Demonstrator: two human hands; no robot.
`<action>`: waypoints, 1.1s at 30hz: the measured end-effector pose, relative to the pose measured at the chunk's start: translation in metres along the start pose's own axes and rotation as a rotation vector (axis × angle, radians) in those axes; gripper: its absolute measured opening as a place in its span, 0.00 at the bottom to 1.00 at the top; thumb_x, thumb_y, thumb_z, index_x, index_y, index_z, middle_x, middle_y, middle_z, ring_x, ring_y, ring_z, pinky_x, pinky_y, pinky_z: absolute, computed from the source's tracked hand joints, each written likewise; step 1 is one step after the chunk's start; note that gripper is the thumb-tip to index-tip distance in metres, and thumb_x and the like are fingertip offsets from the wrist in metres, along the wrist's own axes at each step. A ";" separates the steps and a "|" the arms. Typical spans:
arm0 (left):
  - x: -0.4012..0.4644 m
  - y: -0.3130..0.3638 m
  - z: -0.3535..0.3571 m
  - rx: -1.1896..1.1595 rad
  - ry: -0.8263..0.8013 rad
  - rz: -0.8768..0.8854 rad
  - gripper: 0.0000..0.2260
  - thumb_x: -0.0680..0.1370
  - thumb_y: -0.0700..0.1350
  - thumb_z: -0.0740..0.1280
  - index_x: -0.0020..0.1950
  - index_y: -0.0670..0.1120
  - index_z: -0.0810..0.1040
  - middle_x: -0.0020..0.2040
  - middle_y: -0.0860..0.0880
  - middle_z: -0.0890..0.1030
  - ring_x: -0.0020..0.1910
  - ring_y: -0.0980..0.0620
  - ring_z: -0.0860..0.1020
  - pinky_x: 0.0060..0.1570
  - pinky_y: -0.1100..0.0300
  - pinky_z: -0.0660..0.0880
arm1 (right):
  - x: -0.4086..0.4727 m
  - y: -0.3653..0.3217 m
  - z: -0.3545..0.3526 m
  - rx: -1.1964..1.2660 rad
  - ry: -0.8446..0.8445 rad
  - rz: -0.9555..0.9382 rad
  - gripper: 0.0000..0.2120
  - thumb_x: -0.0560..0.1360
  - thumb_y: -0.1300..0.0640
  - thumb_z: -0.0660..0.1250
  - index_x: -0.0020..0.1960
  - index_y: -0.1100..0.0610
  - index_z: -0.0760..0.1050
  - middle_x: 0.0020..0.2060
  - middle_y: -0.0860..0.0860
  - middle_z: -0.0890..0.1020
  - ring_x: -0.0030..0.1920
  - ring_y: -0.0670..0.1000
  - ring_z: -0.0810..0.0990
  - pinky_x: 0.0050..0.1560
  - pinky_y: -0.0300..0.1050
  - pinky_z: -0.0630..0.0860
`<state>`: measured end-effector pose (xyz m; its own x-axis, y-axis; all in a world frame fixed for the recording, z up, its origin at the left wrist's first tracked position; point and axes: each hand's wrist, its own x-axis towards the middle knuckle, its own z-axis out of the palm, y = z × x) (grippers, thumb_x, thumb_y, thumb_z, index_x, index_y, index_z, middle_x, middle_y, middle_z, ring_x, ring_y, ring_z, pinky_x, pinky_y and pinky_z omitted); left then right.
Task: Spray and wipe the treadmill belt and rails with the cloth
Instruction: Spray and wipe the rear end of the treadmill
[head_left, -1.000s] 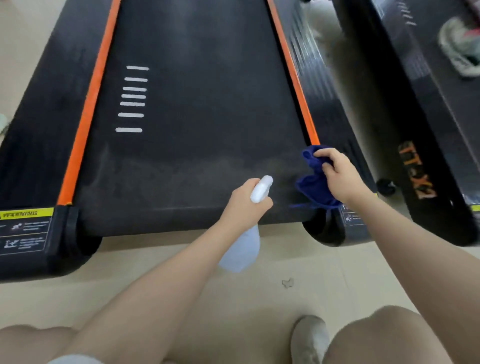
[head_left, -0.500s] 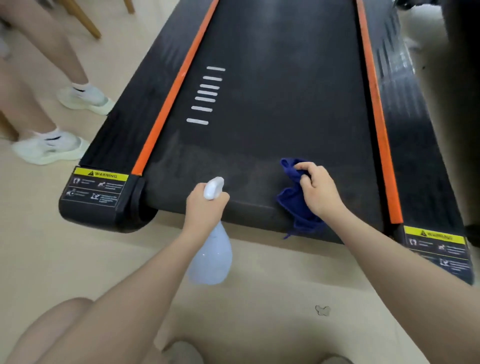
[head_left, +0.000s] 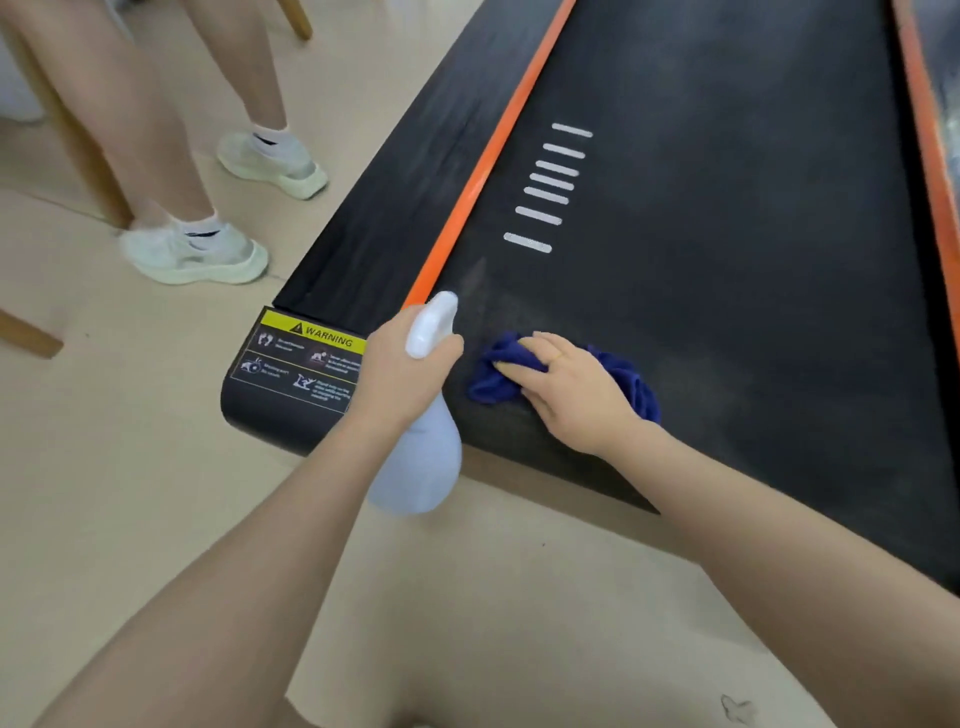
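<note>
One spray bottle (head_left: 418, 467), nozzle belt-ward.

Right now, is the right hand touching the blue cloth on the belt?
Touching. The head view shows the right hand pressed flat on the blue cloth, fingers spread over it, pinning it against the treadmill belt.

Thin ring (head_left: 557, 356), bare forearms

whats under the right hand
A blue cloth lies under the right hand, which presses it flat on the black belt. Its bunched edges show on both sides of the hand; its middle and the belt beneath are covered.
</note>
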<state>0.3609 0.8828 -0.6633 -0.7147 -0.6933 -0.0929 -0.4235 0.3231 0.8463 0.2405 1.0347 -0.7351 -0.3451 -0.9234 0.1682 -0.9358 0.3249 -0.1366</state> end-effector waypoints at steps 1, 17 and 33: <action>0.004 -0.004 -0.001 -0.001 0.005 -0.003 0.08 0.75 0.43 0.66 0.52 0.41 0.76 0.46 0.46 0.78 0.47 0.46 0.75 0.45 0.56 0.70 | 0.015 0.008 0.000 -0.014 0.017 0.055 0.16 0.70 0.64 0.71 0.57 0.58 0.80 0.55 0.62 0.79 0.55 0.66 0.78 0.51 0.58 0.77; 0.020 -0.037 -0.008 -0.140 0.043 -0.034 0.05 0.74 0.41 0.69 0.46 0.40 0.76 0.44 0.44 0.77 0.46 0.48 0.75 0.40 0.65 0.68 | 0.115 -0.003 0.006 -0.128 -0.047 0.435 0.22 0.76 0.61 0.57 0.68 0.48 0.70 0.68 0.57 0.67 0.60 0.62 0.68 0.52 0.52 0.66; 0.020 -0.042 -0.012 -0.267 0.033 -0.050 0.23 0.65 0.57 0.64 0.49 0.42 0.79 0.46 0.44 0.81 0.48 0.47 0.78 0.51 0.51 0.75 | 0.061 -0.036 0.009 -0.037 -0.073 -0.054 0.24 0.70 0.57 0.51 0.57 0.45 0.80 0.48 0.57 0.78 0.37 0.57 0.73 0.34 0.44 0.64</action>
<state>0.3711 0.8473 -0.6948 -0.6765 -0.7258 -0.1244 -0.2926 0.1099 0.9499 0.2537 0.9651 -0.7289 -0.2891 -0.9517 0.1029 -0.9554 0.2802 -0.0932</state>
